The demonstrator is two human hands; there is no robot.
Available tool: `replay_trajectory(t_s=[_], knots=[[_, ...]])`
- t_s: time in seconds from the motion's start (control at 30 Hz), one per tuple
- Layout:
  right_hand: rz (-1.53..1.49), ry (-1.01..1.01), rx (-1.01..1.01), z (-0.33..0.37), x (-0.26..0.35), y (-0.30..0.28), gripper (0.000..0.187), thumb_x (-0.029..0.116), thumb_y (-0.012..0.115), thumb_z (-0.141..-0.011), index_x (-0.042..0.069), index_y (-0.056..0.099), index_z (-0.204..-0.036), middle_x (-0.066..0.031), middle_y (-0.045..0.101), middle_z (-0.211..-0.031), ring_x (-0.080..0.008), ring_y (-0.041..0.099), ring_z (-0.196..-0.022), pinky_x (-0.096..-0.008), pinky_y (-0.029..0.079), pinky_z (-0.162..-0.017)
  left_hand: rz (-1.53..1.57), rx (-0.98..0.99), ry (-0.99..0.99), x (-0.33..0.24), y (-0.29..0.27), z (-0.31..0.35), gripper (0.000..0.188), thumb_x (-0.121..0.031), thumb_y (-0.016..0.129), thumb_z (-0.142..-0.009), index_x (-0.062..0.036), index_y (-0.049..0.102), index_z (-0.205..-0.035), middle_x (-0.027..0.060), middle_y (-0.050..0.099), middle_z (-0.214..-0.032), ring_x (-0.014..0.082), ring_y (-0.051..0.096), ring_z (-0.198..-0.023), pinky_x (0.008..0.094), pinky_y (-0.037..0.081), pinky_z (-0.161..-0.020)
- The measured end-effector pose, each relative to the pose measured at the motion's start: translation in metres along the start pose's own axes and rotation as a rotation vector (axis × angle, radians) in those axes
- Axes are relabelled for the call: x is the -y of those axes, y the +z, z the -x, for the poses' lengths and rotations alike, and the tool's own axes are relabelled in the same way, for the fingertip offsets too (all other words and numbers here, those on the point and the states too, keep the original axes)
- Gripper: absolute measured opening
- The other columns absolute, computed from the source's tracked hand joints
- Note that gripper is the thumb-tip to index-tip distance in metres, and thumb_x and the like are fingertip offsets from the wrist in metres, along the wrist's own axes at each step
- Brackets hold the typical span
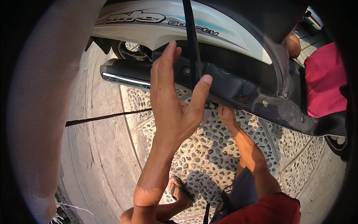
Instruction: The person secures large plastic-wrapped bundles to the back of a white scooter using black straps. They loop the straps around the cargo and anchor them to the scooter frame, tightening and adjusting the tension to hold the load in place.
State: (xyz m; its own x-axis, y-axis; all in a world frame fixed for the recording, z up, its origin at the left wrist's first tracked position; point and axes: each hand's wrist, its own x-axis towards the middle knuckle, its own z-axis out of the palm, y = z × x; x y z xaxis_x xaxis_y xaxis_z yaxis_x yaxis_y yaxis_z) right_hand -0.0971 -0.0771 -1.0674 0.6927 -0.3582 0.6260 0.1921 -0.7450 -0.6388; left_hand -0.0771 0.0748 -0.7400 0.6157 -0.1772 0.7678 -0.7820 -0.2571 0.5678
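White motor scooter (pixel 238 44), grey and pale-blue graphics, black plastic lower trim. Side-on, spanning the upper view. Black cylindrical muffler (pixel 128 71) with shiny chrome strip toward its left end; textured black footboard (pixel 227 80) near middle. Flat black strap (pixel 191 33): runs down across white panel and black trim, nearly straight; lower end hidden. Thin dark cord (pixel 108 117): nearly straight, rising slightly rightward; right end hidden.

The left hand (pixel 169 108) is raised, thumb (pixel 201 89) apart from the fingers (pixel 165 71). The right hand (pixel 227 114) stretches forward (fingertips partly hidden).
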Motion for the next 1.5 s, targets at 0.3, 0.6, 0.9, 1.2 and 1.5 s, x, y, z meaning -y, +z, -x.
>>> replay_trajectory(t_s=[0.3, 0.6, 0.9, 1.2, 1.5], knots=[[-0.221, 0.207, 0.225, -0.001, -0.005, -0.032, 0.025, 0.022, 0.059, -0.097, -0.002, 0.066, -0.096, -0.0138, 0.064, -0.071, -0.0235, 0.06, -0.06, -0.0351, 0.047, -0.06, 0.388, -0.046, -0.094, 0.015, 0.048, -0.041, 0.042, -0.032, 0.044, -0.104, -0.0026, 0.055, -0.076, -0.0014, 0.047, -0.056, 0.0045, 0.041, -0.051, 0.0233, 0.031, -0.047], [-0.255, 0.472, 0.094, 0.007, 0.029, -0.055, 0.026, 0.024, 0.062, -0.095, -0.002, 0.069, -0.092, -0.0082, 0.054, -0.057, -0.0162, 0.047, -0.049, -0.0324, 0.041, -0.054, 0.381, -0.18, -0.187, -0.009, 0.056, -0.017, 0.041, -0.029, 0.045, -0.104, -0.0027, 0.053, -0.074, -0.0015, 0.044, -0.053, 0.0045, 0.039, -0.047, 0.0238, 0.029, -0.045], [-1.454, 1.26, 0.089, -0.021, 0.117, -0.11, 0.014, 0.016, 0.06, -0.096, 0.004, 0.06, -0.088, -0.0074, 0.062, -0.077, -0.0243, 0.063, -0.07, -0.0346, 0.054, -0.082, 0.331, -0.161, -0.198, -0.006, 0.057, -0.022, 0.041, -0.029, 0.045, -0.103, -0.0004, 0.055, -0.076, 0.0044, 0.048, -0.055, 0.011, 0.044, -0.048, 0.0305, 0.034, -0.046], [-1.345, 1.296, -0.012, -0.064, 0.181, -0.118, 0.015, 0.016, 0.048, -0.097, 0.003, 0.053, -0.09, 0.0078, 0.028, -0.054, -0.0057, 0.022, -0.042, -0.0234, 0.016, -0.038, 0.265, -0.082, -0.186, 0.002, 0.059, -0.033, 0.043, -0.032, 0.044, -0.103, -0.0009, 0.054, -0.075, 0.0007, 0.047, -0.057, 0.0084, 0.044, -0.052, 0.0276, 0.034, -0.048], [-1.241, 1.18, -0.036, -0.061, 0.19, -0.13, 0.015, 0.012, 0.055, -0.092, 0.0, 0.057, -0.084, 0.0067, 0.03, -0.054, -0.0054, 0.023, -0.042, -0.0249, 0.015, -0.04, 0.17, -0.116, -0.151, 0.013, 0.065, -0.032, 0.044, -0.03, 0.044, -0.103, 0.0005, 0.052, -0.073, 0.0043, 0.047, -0.055, 0.0122, 0.044, -0.049, 0.0314, 0.035, -0.048]])
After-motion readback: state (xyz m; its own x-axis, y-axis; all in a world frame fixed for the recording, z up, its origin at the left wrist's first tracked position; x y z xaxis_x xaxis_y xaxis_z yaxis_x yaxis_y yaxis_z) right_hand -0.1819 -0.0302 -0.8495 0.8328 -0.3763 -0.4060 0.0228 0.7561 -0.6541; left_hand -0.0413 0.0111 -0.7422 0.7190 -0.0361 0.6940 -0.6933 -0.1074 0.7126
